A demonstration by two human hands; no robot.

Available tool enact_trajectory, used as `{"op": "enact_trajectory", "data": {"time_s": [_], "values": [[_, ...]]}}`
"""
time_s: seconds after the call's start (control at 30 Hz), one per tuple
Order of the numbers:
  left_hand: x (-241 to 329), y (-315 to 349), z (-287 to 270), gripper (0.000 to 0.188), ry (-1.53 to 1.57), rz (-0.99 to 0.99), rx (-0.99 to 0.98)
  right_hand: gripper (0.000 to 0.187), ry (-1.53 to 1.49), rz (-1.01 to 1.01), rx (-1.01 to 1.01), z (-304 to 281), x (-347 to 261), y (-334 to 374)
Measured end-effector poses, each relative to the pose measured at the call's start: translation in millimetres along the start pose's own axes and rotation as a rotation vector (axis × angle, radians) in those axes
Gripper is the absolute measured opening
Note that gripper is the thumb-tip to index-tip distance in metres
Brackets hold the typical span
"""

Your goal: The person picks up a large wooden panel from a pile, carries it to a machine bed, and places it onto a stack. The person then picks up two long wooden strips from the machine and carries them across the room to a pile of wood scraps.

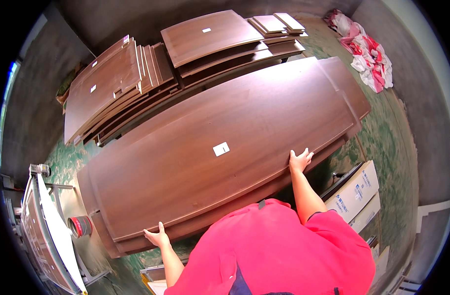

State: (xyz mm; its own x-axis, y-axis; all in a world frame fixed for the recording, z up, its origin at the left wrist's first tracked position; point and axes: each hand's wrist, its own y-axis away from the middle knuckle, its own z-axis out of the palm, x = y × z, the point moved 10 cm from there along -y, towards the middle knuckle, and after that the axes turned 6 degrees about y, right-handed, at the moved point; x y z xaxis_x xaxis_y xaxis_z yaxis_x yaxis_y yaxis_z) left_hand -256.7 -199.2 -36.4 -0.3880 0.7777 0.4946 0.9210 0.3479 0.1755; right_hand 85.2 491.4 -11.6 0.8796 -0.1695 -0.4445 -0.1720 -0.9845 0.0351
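Note:
A large brown wooden panel [185,167] with a small white label [221,149] lies in front of me, on top of other brown panels that jut out past its edges. On its near edge toward the left end, my left hand [158,237] is closed, the thumb over the top face. My right hand [300,160] grips the same edge farther to the right, thumb and fingers over the rim. The undersides of both hands are hidden.
Beyond the panel stand stacks of brown boards [104,91] and smaller panels [212,34]. A red-and-white plastic heap [370,59] lies at the far right. White cartons [355,194] stand near my right. At left are a tape roll [80,226] and a metal-framed table [53,236].

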Motion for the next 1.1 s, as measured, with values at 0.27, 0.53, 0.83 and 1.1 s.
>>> {"op": "enact_trajectory", "data": {"time_s": [0.27,0.53,0.83,1.1], "values": [[-3,-5,-8,0.096,-0.071,0.021,-0.025,0.079,0.026,-0.057,-0.013,9,-5,7],[5,-4,-6,0.096,-0.027,0.014,-0.062,0.078,0.072,-0.027,-0.046,10,-9,7],[6,-8,2,0.093,0.04,0.124,-0.014,0.067,0.087,-0.146,-0.1,11,-31,-5],[15,-1,-16,0.092,0.063,0.209,0.105,0.057,0.209,-0.532,0.081,27,-22,-7]]}}
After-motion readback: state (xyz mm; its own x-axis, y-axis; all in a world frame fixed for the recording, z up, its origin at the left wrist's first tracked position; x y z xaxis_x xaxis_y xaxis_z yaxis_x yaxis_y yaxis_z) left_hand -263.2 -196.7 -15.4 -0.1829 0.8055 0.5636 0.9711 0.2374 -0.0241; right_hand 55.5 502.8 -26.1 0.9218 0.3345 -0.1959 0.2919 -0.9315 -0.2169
